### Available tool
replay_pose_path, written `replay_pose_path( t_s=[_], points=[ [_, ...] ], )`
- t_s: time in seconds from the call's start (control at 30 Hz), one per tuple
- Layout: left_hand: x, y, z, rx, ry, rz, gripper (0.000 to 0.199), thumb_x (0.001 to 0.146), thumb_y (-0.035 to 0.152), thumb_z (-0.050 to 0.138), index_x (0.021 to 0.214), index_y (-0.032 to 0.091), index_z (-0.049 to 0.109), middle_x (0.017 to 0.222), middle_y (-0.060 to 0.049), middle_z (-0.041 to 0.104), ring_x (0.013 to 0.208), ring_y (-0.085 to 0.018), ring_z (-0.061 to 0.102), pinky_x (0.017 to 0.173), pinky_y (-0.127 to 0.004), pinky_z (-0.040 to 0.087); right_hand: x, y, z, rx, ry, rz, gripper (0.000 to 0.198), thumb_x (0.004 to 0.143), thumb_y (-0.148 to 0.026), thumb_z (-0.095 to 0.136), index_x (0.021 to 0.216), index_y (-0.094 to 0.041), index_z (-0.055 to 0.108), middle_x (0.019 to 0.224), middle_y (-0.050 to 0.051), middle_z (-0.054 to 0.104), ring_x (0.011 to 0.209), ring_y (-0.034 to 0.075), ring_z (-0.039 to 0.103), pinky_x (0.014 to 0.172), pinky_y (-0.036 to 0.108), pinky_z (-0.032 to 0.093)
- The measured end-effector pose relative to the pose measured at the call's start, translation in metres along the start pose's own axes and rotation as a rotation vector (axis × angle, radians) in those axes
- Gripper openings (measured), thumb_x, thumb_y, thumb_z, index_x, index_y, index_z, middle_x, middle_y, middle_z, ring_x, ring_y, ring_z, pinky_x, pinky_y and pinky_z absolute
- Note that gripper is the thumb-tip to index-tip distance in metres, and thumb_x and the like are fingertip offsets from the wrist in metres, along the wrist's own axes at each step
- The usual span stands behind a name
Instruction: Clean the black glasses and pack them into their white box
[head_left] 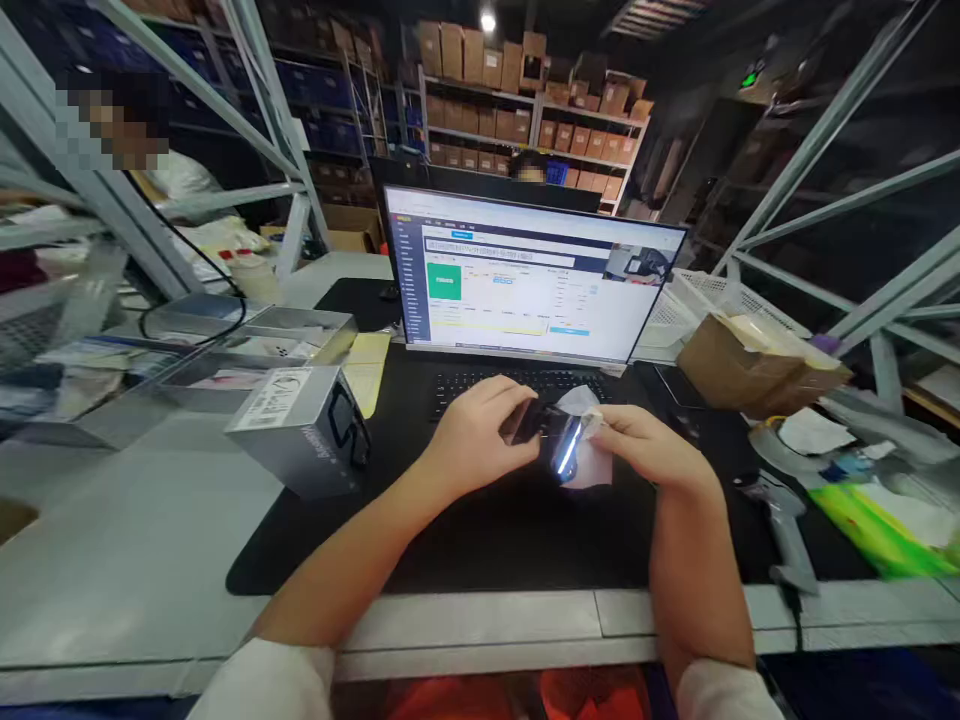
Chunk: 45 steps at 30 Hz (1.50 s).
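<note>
Above the black desk mat, my left hand [487, 435] grips a small dark glossy object [568, 452] by its left end, fingers on top and thumb below. Its curved face throws back a bright bluish streak, and its exact kind cannot be made out. A thin white wipe [598, 468] lies behind and against its right side. My right hand [637, 440] pinches the wipe between thumb and fingers at the object's right end. Left of my hands stands a grey product box [292, 440] with a white label on top and a black looped item pictured on its side.
A monitor [525, 290] and black keyboard [442, 395] stand behind my hands. To the right are a barcode scanner [784, 525], a brown carton [757, 365] and a green packet [877, 525]. Grey trays [292, 340] and yellow paper [367, 365] lie left. Other people are beyond the desk.
</note>
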<state>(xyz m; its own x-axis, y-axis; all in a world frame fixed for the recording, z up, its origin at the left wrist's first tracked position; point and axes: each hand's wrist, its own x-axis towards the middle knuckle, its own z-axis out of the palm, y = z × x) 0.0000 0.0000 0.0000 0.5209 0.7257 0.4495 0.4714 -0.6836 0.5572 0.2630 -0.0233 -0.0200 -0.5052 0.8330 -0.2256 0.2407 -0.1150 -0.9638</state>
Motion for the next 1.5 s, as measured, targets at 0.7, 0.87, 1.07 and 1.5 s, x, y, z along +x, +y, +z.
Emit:
replay_pose_path(
  t_s=[0.7, 0.87, 1.07, 1.5],
  points=[
    [0.005, -0.004, -0.001, 0.061, 0.060, 0.099, 0.024, 0.087, 0.023, 0.071, 0.109, 0.014, 0.068, 0.102, -0.009, 0.072, 0.092, -0.021, 0.069, 0.086, -0.032, 0.059, 0.004, -0.008, 0.005, -0.011, 0.013, -0.056, 0.049, 0.098, -0.062, 0.056, 0.087, -0.015, 0.065, 0.081, 0.004, 0.062, 0.075, 0.016, 0.052, 0.068, 0.027, 0.041],
    [0.005, -0.005, -0.006, 0.070, 0.074, 0.111, 0.027, 0.087, 0.021, 0.072, 0.112, 0.015, 0.067, 0.103, -0.009, 0.072, 0.093, -0.021, 0.070, 0.087, -0.033, 0.059, 0.003, -0.005, 0.003, 0.011, -0.026, -0.030, 0.049, 0.098, -0.061, 0.056, 0.090, -0.014, 0.067, 0.088, 0.006, 0.067, 0.080, 0.019, 0.056, 0.072, 0.029, 0.043],
    [-0.001, 0.001, 0.015, 0.106, -0.083, 0.276, 0.025, 0.087, 0.014, 0.061, 0.111, 0.012, 0.066, 0.098, -0.012, 0.071, 0.089, -0.025, 0.069, 0.078, -0.037, 0.061, 0.007, -0.023, 0.027, -0.241, 0.022, 0.005, 0.042, 0.103, -0.047, 0.047, 0.077, -0.016, 0.059, 0.077, 0.003, 0.063, 0.071, 0.015, 0.051, 0.066, 0.027, 0.037],
    [0.007, -0.009, -0.006, 0.038, 0.153, 0.138, 0.026, 0.084, 0.017, 0.067, 0.109, 0.015, 0.066, 0.100, -0.009, 0.071, 0.088, -0.019, 0.068, 0.079, -0.030, 0.059, -0.003, -0.010, 0.001, -0.032, -0.013, -0.091, 0.053, 0.097, -0.065, 0.059, 0.091, -0.013, 0.072, 0.086, 0.007, 0.069, 0.080, 0.020, 0.059, 0.072, 0.028, 0.047]
  ],
)
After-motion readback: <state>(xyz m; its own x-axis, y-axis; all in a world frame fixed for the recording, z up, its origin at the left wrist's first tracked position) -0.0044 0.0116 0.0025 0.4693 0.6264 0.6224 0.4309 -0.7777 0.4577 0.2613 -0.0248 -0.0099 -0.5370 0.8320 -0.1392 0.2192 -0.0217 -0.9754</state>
